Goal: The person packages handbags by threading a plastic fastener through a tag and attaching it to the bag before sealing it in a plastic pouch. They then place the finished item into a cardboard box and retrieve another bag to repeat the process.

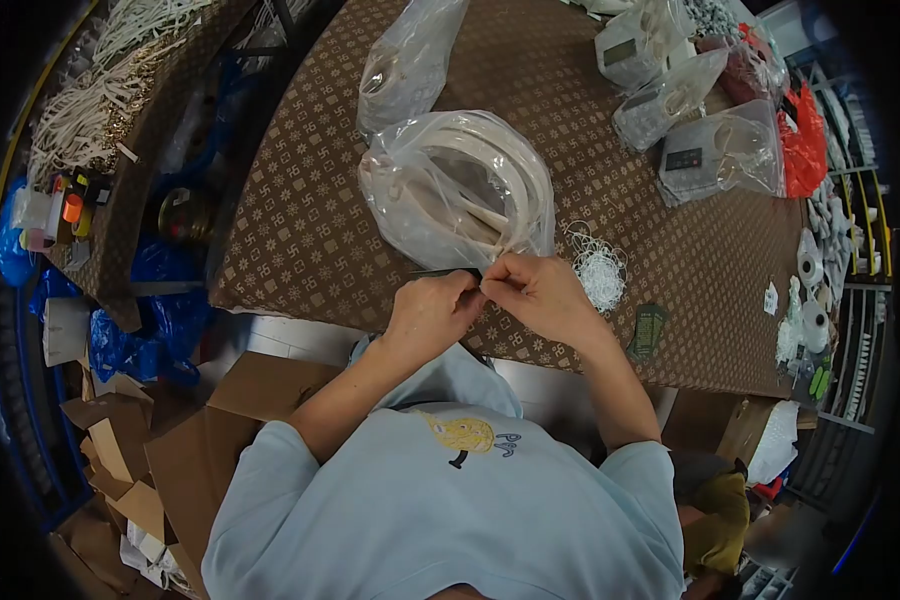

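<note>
My left hand [433, 312] and my right hand [540, 298] meet at the near side of a clear plastic bag [390, 190], fingertips pinched close together. What they pinch is too small and covered to make out. A thin dark flat edge [428, 272] shows just beyond my left fingers, mostly hidden. Inside the bag lies a coil of cream-coloured tubing or cord [515, 165]. To the right of my right hand is a loose tangle of white string [600, 275]. A dark green printed tag [648, 330] lies nearer the table's front edge.
A brown patterned cloth [300, 200] covers the table. Another clear bag [410, 70] lies beyond. Bagged devices [720, 155] and a red bag [802, 140] stand at the far right. Open cardboard boxes [260, 390] sit at lower left; cord bundles [110, 90] lie upper left.
</note>
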A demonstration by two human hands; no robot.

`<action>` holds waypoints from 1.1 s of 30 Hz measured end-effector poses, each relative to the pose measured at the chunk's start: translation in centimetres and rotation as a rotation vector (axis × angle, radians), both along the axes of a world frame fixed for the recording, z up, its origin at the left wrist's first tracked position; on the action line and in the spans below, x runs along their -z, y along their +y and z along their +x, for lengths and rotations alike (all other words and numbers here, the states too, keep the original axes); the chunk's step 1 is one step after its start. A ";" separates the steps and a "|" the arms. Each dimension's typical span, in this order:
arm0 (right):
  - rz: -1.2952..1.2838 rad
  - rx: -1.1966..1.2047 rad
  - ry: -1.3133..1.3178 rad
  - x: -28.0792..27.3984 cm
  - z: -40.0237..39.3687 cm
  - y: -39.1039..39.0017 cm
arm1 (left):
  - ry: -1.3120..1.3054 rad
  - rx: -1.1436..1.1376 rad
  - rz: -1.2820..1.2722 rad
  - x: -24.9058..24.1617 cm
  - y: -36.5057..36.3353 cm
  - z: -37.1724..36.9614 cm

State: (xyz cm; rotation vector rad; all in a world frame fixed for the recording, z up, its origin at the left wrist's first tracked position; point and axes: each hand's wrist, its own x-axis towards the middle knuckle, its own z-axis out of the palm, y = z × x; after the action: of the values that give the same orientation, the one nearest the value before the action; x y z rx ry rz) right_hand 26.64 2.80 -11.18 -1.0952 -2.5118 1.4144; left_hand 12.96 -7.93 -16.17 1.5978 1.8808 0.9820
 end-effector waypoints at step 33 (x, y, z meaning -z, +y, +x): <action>0.705 -0.194 0.183 -1.5 0.0 -1.9 | -0.719 0.038 -0.094 -1.0 -0.7 -0.9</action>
State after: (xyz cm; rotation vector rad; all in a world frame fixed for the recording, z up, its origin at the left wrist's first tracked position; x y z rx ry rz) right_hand 26.63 0.93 -9.69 -0.5708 -2.6752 0.5101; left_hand 12.02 -8.66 -15.15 1.0187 1.3634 1.2210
